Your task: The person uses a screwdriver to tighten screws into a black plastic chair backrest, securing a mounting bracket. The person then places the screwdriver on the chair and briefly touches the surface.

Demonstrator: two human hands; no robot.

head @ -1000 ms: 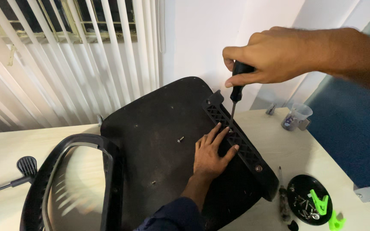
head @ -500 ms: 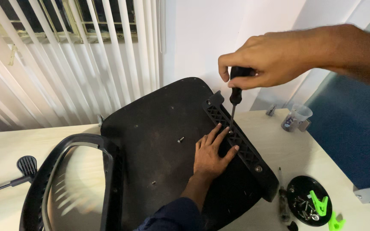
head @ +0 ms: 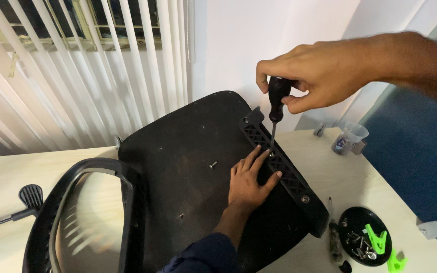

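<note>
Gripping the black handle of a screwdriver [head: 276,101], the right hand [head: 319,71] comes in from about two o'clock, its fingers and thumb wrapped tight around the handle's top. The tool stands nearly upright, its thin shaft pointing down toward six o'clock, and the tip meets a screw [head: 271,153] on a black ribbed plastic bracket [head: 279,169]. That bracket runs diagonally from eleven o'clock to five o'clock along the right edge of an upturned black chair seat [head: 188,172], which lies on a pale table [head: 340,172].

Directly below the right hand, at its six o'clock, the left hand [head: 249,182] lies flat and palm down on the seat, fingers spread and grasping nothing, their tips touching the bracket just beside the screwdriver tip. A dark blue sleeve [head: 198,255] leads to it from the bottom edge.

At nine o'clock from the left hand a loose screw [head: 212,165] stands up from the seat's underside. A curved black armrest frame [head: 77,202] sits at the seat's eight o'clock. At four o'clock, well apart from the hands, a round black tray [head: 347,227] holds small metal hardware and a bright green plastic piece [head: 376,240]. A small clear cup [head: 349,137] stands at the table's far edge, at three o'clock of the screwdriver tip.
</note>
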